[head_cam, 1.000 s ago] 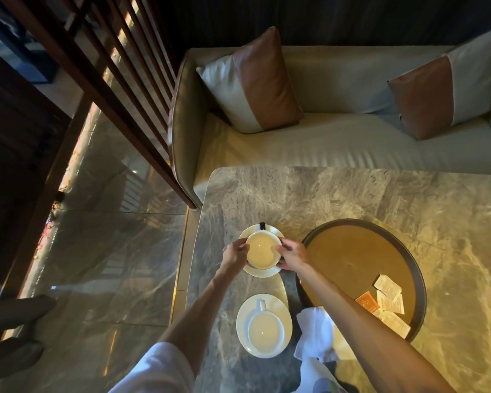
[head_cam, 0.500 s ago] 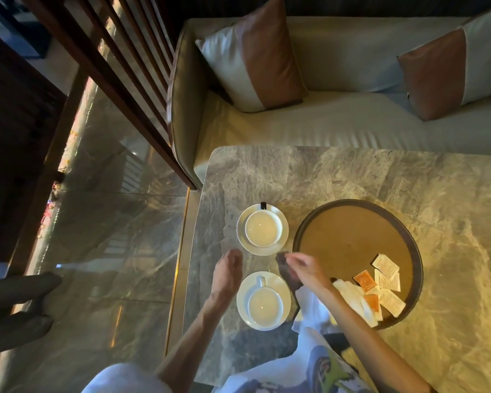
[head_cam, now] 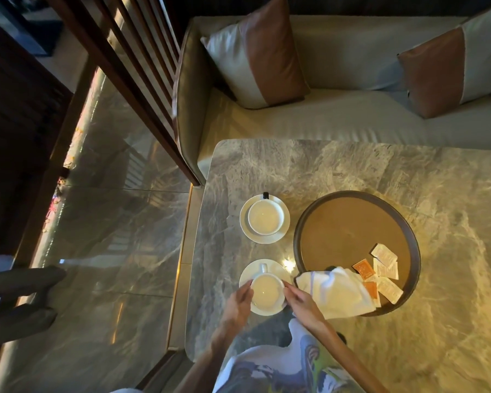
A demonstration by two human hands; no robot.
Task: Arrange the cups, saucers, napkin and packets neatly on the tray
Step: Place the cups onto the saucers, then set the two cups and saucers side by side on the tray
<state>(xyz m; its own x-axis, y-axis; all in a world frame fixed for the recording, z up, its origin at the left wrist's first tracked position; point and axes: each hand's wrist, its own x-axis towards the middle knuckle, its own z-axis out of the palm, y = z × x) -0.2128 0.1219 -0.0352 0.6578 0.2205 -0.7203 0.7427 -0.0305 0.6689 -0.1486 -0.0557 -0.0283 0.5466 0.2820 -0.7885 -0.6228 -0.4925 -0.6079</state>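
Observation:
Two white cups on white saucers stand on the marble table left of a round brown tray (head_cam: 349,222). The far cup (head_cam: 265,217) sits on its saucer (head_cam: 284,235) untouched. The near cup (head_cam: 267,290) rests on the near saucer (head_cam: 272,269), handle pointing away from me. My left hand (head_cam: 238,303) touches its left side and my right hand (head_cam: 302,302) its right side, fingers curled around the cup. A white napkin (head_cam: 338,293) lies crumpled over the tray's near-left rim. Several white and orange packets (head_cam: 383,268) lie on the tray's near-right part.
The marble table (head_cam: 352,165) ends at a rounded left edge near the cups. A beige sofa (head_cam: 338,120) with two brown-and-white cushions stands behind it. A dark wooden slatted screen (head_cam: 131,80) rises at the left over a glossy floor.
Both hands left the far cup and came back toward me. They now close around the near cup. The napkin lies further onto the tray than before.

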